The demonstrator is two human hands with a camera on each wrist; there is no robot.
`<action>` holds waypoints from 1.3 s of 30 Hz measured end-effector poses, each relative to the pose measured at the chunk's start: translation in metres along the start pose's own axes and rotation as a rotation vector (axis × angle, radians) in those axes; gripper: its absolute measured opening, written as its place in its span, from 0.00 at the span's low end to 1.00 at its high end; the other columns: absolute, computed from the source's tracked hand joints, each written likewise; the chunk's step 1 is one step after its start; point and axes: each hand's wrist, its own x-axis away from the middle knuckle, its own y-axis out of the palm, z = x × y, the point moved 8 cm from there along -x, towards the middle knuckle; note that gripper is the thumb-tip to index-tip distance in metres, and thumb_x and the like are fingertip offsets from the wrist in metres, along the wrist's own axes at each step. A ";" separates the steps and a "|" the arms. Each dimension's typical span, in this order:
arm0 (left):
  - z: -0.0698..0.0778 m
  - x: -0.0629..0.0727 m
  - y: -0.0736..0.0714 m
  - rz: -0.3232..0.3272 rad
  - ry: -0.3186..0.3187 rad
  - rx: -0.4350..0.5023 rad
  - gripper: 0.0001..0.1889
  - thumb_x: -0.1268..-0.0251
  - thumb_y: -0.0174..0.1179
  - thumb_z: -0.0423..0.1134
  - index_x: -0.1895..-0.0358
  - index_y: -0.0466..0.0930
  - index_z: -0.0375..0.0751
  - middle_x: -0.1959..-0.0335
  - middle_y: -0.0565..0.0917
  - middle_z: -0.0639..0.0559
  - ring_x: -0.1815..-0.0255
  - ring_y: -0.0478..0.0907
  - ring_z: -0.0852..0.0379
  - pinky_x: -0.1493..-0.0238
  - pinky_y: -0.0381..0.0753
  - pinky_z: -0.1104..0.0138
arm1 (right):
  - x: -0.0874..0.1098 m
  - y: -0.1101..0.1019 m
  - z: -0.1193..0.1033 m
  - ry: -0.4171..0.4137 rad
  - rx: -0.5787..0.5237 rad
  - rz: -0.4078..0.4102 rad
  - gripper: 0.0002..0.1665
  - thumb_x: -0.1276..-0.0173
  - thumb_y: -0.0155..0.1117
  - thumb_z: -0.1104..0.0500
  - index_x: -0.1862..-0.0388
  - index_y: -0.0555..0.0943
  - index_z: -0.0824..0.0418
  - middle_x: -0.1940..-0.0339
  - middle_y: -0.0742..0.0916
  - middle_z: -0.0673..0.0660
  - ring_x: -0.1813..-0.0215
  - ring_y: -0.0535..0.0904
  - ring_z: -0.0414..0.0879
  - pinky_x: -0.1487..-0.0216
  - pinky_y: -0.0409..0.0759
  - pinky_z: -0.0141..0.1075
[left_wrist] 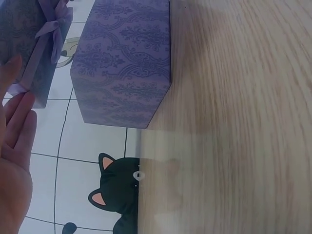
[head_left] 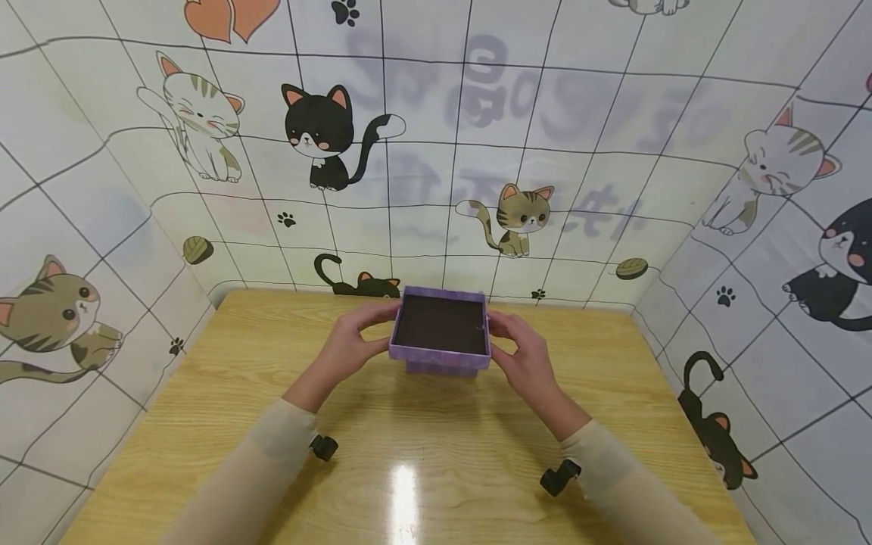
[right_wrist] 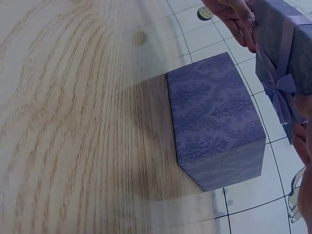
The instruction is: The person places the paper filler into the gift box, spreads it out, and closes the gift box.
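Observation:
Both hands hold a purple patterned lid [head_left: 440, 354], whose dark, rimmed inner face is turned up toward the head camera. A lilac ribbon bow [right_wrist: 280, 90] shows on its outer side in the wrist views. My left hand [head_left: 350, 338] grips the lid's left edge, thumb nearer me and fingers farther back. On the opposite edge, my right hand [head_left: 527, 356] grips it in the same way. Below the lid stands a matching purple box [left_wrist: 124, 63] on the table, apart from it in both wrist views. From the head, the lid hides most of that box.
The light wooden table [head_left: 422, 439] ends at a back wall [head_left: 422, 166] covered with cat drawings and grid lines. Similar side walls stand to the left and right. Small black devices sit at the left wrist [head_left: 324, 446] and right wrist [head_left: 561, 478].

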 end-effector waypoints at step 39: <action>-0.004 -0.007 0.008 0.206 -0.188 0.043 0.20 0.28 0.78 0.40 0.35 0.91 0.48 0.39 0.91 0.50 0.62 0.92 0.53 0.66 0.83 0.67 | -0.014 -0.005 -0.010 0.269 -0.225 0.114 0.19 0.19 0.70 0.68 0.33 0.87 0.67 0.44 0.90 0.65 0.62 0.86 0.46 0.60 0.81 0.27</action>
